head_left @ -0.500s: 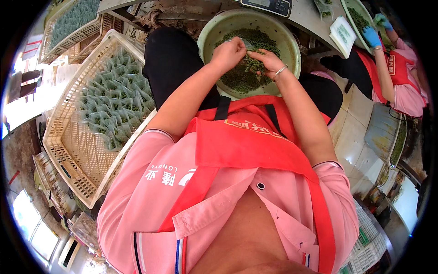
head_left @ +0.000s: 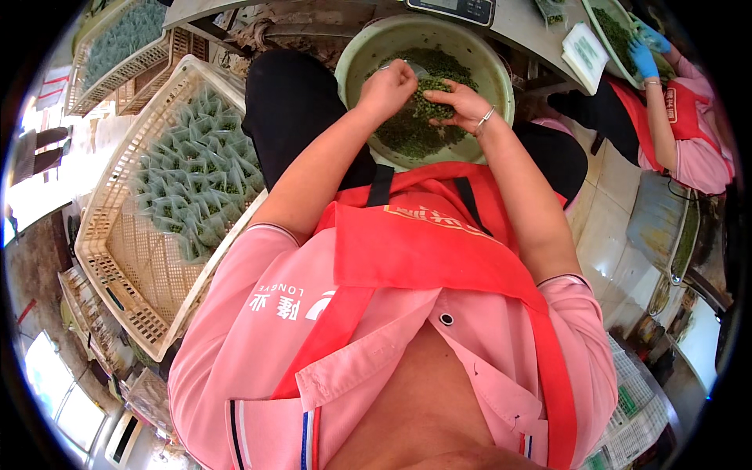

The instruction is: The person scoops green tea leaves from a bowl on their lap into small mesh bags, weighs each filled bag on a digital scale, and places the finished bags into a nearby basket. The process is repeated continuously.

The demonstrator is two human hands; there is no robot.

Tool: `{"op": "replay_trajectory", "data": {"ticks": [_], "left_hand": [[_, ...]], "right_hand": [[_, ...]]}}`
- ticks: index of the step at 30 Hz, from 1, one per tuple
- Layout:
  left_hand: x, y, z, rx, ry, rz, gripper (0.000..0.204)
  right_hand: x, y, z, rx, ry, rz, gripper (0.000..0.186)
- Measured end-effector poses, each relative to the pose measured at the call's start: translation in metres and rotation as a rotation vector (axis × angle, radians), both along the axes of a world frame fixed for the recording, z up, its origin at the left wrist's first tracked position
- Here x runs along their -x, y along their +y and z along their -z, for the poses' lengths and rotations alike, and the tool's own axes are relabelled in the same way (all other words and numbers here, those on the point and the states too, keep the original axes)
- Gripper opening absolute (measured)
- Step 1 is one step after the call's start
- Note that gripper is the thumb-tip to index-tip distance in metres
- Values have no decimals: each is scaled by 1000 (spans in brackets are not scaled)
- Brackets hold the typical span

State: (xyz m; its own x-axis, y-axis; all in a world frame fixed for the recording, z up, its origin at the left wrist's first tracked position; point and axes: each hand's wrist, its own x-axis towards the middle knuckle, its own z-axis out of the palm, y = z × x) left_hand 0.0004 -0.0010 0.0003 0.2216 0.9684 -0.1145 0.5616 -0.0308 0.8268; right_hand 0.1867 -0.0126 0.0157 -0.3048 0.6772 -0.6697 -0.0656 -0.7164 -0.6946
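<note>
My left hand (head_left: 387,91) is closed, pinching what looks like a clear plastic bag (head_left: 414,69) over the pale green basin (head_left: 496,93). My right hand (head_left: 464,105), with a bracelet at the wrist, is closed around a clump of small green berries (head_left: 431,99), just right of the bag. More loose green berries (head_left: 419,139) lie in the basin below both hands, partly hidden by them. The basin sits between my knees.
A beige plastic crate (head_left: 117,262) of bagged berries (head_left: 192,164) stands at my left, another crate (head_left: 94,94) behind it. A metal table (head_left: 529,47) carries a scale (head_left: 449,9) and white packets (head_left: 584,55). A co-worker in blue gloves (head_left: 645,61) works at another basin (head_left: 595,16) on the right.
My left hand has shifted slightly left and up. My right hand's fingers have moved around the berry clump. The co-worker's gloved hands have shifted slightly.
</note>
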Motion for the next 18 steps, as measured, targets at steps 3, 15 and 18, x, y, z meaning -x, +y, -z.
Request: {"op": "replay_trajectory", "data": {"ticks": [3, 15, 18], "left_hand": [[0, 0, 6, -63, 39, 8, 22], [-1, -3, 5, 32, 15, -14, 18], [2, 2, 5, 107, -50, -37, 17]], "right_hand": [[12, 4, 13, -24, -129, 77, 55], [24, -1, 15, -107, -264, 136, 37], [2, -2, -13, -90, 97, 73, 28]]}}
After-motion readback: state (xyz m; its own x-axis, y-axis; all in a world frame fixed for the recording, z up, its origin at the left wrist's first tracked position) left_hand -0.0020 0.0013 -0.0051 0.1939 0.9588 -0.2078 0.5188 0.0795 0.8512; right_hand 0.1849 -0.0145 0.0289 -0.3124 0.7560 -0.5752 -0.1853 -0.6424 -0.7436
